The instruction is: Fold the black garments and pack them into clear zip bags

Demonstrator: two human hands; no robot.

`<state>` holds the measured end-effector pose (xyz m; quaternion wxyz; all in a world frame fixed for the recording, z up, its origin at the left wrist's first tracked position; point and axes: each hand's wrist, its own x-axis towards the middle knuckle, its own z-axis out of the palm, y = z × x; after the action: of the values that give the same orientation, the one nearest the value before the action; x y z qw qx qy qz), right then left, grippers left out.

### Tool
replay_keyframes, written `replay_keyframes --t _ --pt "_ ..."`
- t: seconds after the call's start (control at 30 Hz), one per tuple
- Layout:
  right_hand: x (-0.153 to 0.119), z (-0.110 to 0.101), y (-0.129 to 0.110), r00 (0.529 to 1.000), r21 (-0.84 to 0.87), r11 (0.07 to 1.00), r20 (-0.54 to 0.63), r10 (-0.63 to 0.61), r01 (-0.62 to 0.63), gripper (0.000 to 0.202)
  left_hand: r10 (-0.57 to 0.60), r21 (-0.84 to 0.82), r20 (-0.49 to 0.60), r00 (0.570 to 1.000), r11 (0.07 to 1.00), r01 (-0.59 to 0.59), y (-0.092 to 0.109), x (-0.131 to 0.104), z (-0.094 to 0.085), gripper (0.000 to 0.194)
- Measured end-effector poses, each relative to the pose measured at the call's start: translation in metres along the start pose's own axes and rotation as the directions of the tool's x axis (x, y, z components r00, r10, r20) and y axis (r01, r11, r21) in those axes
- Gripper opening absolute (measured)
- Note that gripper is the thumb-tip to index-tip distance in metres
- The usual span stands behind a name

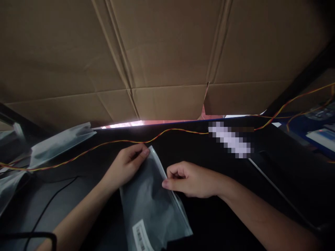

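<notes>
A translucent plastic bag (149, 195) with a white barcode label (141, 235) near its lower end lies between my hands, over the black surface. My left hand (129, 162) pinches the bag's top corner between thumb and fingers. Farther down the same sealed edge, my right hand (191, 179) is closed on the bag, its thumb pressed along the rim. What the bag holds, if anything, cannot be made out.
Twisted red and yellow wires (104, 143) cross the black table (191, 146). Another plastic bag (61, 143) lies at left, with a black cable (49, 202) below it. Cardboard (167, 52) stands behind. A blue tray (300, 132) sits at right.
</notes>
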<state>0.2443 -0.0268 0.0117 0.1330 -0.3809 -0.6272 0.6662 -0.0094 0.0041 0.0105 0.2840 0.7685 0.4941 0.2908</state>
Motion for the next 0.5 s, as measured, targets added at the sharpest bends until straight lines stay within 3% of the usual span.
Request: replay_keyframes --t 0.13,0.27,0.33,0.4,0.5 --pt "-0.010 -0.003 -0.001 0.951 -0.093 0.987 0.271 0.151 -0.131 0.042 -0.004 0.097 -0.072 0.997 0.995 0.011 -0.019 0.007 -0.019 0.044" --pt "-0.013 -0.008 -0.003 0.940 -0.239 0.970 0.316 0.126 -0.049 0.041 0.058 0.222 -0.037 0.998 0.974 -0.048 -0.007 -0.001 -0.030 0.035" --pt "-0.012 -0.012 -0.004 0.974 -0.308 0.951 0.204 0.096 -0.029 0.047 0.128 0.383 -0.062 0.990 0.919 -0.095 0.014 -0.021 -0.024 0.041" --pt "-0.010 -0.016 -0.003 0.999 -0.364 0.930 -0.026 0.032 -0.039 0.055 0.184 0.535 -0.004 0.983 0.831 -0.154 0.035 -0.052 -0.006 0.053" --pt "-0.006 -0.020 0.000 0.939 -0.460 0.887 -0.318 -0.130 -0.033 0.059 0.291 0.633 0.113 0.950 0.716 -0.294 0.048 -0.100 0.029 0.087"
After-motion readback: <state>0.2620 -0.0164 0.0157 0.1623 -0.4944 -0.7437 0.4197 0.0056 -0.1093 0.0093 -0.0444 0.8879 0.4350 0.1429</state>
